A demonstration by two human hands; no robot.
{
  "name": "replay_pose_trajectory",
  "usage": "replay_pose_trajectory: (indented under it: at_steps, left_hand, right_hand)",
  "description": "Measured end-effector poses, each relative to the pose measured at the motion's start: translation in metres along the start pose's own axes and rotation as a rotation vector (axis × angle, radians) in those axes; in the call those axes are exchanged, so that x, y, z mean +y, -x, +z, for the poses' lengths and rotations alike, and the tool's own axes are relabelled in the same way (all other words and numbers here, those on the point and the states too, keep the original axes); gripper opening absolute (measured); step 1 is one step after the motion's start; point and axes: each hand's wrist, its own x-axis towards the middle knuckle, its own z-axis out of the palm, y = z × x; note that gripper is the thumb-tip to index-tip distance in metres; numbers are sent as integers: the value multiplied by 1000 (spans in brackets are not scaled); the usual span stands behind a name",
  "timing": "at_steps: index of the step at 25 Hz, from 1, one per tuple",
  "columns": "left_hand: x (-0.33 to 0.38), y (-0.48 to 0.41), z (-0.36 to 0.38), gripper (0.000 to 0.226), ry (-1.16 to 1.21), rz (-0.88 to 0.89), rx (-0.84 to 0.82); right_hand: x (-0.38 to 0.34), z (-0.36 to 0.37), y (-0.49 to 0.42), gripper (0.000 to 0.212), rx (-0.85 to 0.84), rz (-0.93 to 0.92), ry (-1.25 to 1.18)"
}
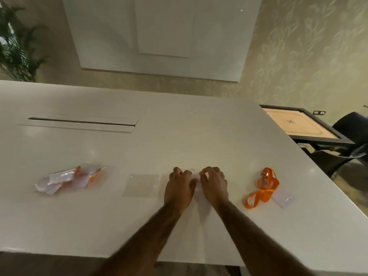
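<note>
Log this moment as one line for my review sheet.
left hand: holds card | right hand: holds card | sleeve: flat, left of hands | lanyard: right of hands | wrappers: far left

A wide white tabletop (179,126) fills the middle of the room, with a long narrow hatch (79,123) set flush into its far left part. Behind it the wall carries pale wallpaper (298,56) with a leafy pattern and a large glossy white panel (163,36) that catches dim reflections. A green plant (18,46) stands in the far left corner. To the right are a black-framed carrom board (304,124), a black chair (350,140) and a wall socket (319,112). The light is soft and warm.
</note>
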Motion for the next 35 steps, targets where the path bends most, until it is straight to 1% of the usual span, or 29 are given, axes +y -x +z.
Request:
replay_pose_trajectory:
  at_steps: [2, 7, 11, 13, 15, 16, 17, 18, 19, 22, 24, 26, 28, 29, 33, 35]
  left_hand:
    - [-3, 0, -3, 40, -25, -11, -7]
    - [-10, -4, -9, 47, -1, 0, -110]
    - [-13, -5, -17, 46, 12, -8, -87]
    - [-17, -6, -24, 42, -1, 26, -55]
    - [-35, -9, -38, 33, -53, 69, 62]
    - [-50, -10, -46, 31, -90, 82, 120]
    - [-67, -10, -54, 32, -127, 79, 144]
    - [-86, -8, -61, 37, -158, 58, 117]
    - [-105, -4, -67, 43, -190, 26, 45]
    - [-141, 6, -72, 59, -285, 8, -235]
    - [-145, 6, -70, 62, -351, 48, -315]
    - [-146, 2, -70, 64, -385, 43, -366]
    - [-148, 0, -69, 64, -400, 31, -392]
    - [-150, 0, -69, 63, -404, 34, -398]
    - [-155, -3, -70, 60, -406, 44, -410]
    - [-156, -5, -75, 59, -324, 17, -403]
  right_hand:
    - [-2, -2, -3, 24, 4, -12, -10]
    - [-9, -2, -5, 17, -41, -24, 12]
    - [-13, -1, -1, 20, -4, -28, 51]
    - [-15, -2, 0, 19, 60, -59, 58]
    - [-23, -2, 0, 15, 146, -135, 65]
    - [-29, -1, 0, 13, 169, -173, 61]
    - [-37, 0, 0, 14, 166, -210, 44]
    - [-47, 2, 0, 18, 132, -246, 22]
    - [-56, 5, 1, 26, 72, -293, 9]
    - [-79, 21, 8, 51, -197, -491, 113]
    - [-89, 34, 13, 59, -344, -571, 234]
    - [-101, 44, 14, 60, -420, -631, 388]
    - [-111, 48, 15, 56, -451, -660, 513]
    - [-115, 49, 14, 54, -446, -666, 537]
    - [-118, 46, 11, 37, -361, -680, 473]
    - [-120, 45, 11, 33, -328, -679, 420]
